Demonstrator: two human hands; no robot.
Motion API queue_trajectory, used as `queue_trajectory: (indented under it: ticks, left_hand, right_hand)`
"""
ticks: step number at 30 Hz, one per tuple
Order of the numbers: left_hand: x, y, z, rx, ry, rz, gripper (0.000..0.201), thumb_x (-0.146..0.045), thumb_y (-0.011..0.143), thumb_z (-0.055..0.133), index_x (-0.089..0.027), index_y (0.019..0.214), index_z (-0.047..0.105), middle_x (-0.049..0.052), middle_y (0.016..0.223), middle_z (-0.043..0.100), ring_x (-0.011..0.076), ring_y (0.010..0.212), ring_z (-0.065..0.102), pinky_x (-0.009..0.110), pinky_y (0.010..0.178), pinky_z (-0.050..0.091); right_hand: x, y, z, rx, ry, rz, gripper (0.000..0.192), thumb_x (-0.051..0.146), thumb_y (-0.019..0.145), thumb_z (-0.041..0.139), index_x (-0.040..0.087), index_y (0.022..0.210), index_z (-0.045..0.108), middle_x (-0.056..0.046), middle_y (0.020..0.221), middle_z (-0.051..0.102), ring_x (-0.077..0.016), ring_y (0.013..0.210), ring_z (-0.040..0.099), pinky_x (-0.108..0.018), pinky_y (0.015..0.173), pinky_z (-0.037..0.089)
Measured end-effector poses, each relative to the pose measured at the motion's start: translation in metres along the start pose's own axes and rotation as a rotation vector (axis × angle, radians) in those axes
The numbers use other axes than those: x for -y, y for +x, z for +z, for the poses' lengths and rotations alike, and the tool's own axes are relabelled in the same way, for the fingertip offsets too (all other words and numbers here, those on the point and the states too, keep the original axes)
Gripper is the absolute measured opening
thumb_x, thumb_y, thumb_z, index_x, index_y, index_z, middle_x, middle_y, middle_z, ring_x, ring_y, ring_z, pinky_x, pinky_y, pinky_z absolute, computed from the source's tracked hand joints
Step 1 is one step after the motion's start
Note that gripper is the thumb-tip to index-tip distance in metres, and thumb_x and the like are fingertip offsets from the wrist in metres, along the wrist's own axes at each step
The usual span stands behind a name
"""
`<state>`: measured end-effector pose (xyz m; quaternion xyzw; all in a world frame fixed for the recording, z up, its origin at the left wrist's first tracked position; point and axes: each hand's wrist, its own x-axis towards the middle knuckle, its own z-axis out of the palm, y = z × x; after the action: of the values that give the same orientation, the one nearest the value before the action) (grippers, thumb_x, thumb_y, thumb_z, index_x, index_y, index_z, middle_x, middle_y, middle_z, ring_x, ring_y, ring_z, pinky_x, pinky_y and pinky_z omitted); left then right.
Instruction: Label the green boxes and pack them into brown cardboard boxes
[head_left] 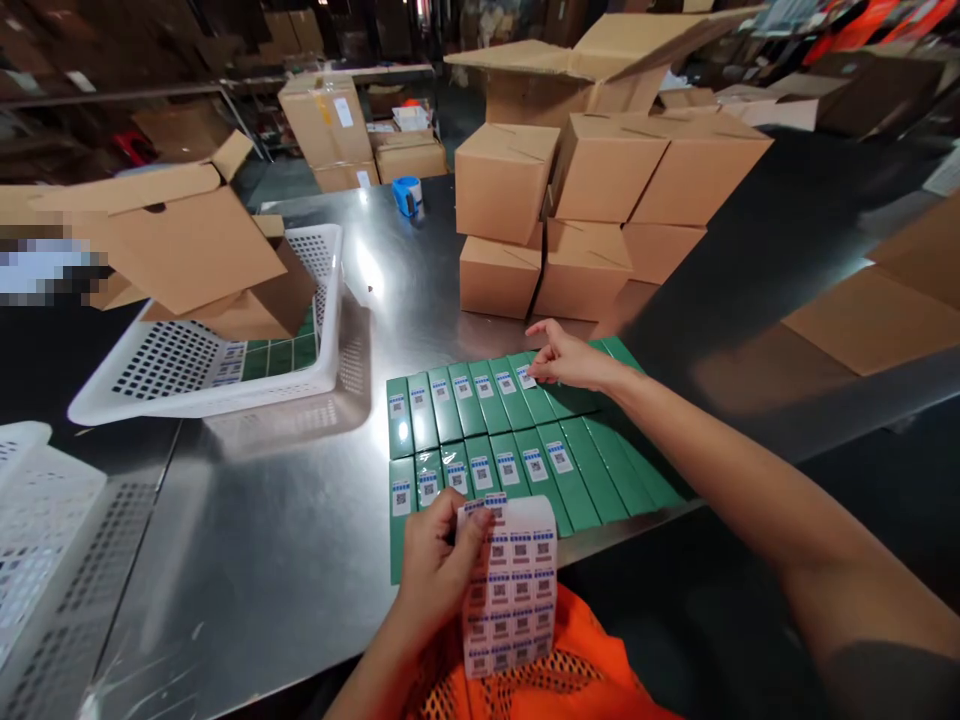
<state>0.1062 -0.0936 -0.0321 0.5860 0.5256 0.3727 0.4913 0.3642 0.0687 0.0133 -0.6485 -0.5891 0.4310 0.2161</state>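
Two rows of narrow green boxes (469,410) lie side by side on the metal table. White labels with a square code are stuck on the boxes toward the left of both rows, while those at the right are bare. My left hand (439,555) grips a sheet of labels (521,580) between thumb and fingers, close to the near row. My right hand (559,358) is over the far row, its thumb and a finger pinching a label (526,376) at a green box's top end. The index finger points away from the pinch.
Brown cartons (499,185) are stacked behind the green boxes. At left, a white basket (330,300) holds more green boxes and an open carton (202,240). A blue tape dispenser (407,196) stands near the table's far edge. Another white basket (45,520) is at lower left.
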Motion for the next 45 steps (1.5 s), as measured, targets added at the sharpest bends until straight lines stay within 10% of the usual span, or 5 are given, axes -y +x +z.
queue_trajectory:
  ticks: [10,17,23,29,45]
  left_hand:
    - [-0.001,-0.001,0.001,-0.008,-0.013,-0.023,0.038,-0.048,0.087,0.06,-0.02,0.064,0.049,-0.004,0.052,0.049,0.011,0.051,0.042,0.022,0.049,0.032]
    - [-0.003,0.003,0.001,0.001,-0.101,-0.066,0.04,-0.051,0.086,0.062,-0.019,0.066,0.05,-0.004,0.054,0.049,0.0101,0.051,0.041,0.021,0.05,0.032]
    - [-0.001,0.0,-0.002,0.012,-0.223,-0.142,0.046,-0.061,0.086,0.06,-0.019,0.07,0.052,-0.004,0.057,0.051,0.0102,0.051,0.042,0.021,0.049,0.034]
    - [0.004,-0.001,-0.001,0.018,-0.176,-0.178,0.043,-0.06,0.086,0.061,-0.019,0.072,0.053,-0.002,0.058,0.054,0.0118,0.053,0.048,0.021,0.05,0.036]
    - [0.001,-0.002,0.001,-0.022,-0.115,-0.118,0.043,-0.058,0.087,0.06,-0.019,0.07,0.052,-0.004,0.056,0.048,0.0112,0.053,0.043,0.021,0.051,0.033]
  right_hand:
    - [0.005,-0.006,-0.006,-0.232,-0.322,-0.033,0.06,0.026,0.062,0.087,0.021,0.11,0.052,0.001,0.077,0.056,-0.0214,0.078,0.057,-0.03,0.066,0.041]
    - [0.016,-0.098,0.049,0.212,0.013,-0.445,0.026,0.036,0.079,0.079,0.023,0.1,0.07,-0.002,0.092,0.064,-0.0168,0.083,0.061,-0.029,0.071,0.047]
    - [0.023,-0.119,0.058,0.12,0.209,-0.716,0.006,0.024,0.09,0.068,0.023,0.086,0.071,-0.002,0.091,0.065,-0.0149,0.087,0.063,-0.029,0.078,0.05]
    - [0.007,-0.05,-0.006,-0.276,0.355,-0.282,0.015,0.025,0.08,0.076,0.021,0.084,0.062,0.001,0.075,0.063,-0.0126,0.069,0.059,-0.026,0.068,0.05]
    - [-0.015,0.018,-0.029,-0.094,-0.105,0.203,0.066,0.016,0.059,0.087,0.02,0.114,0.051,0.004,0.061,0.061,-0.0199,0.061,0.061,-0.027,0.052,0.044]
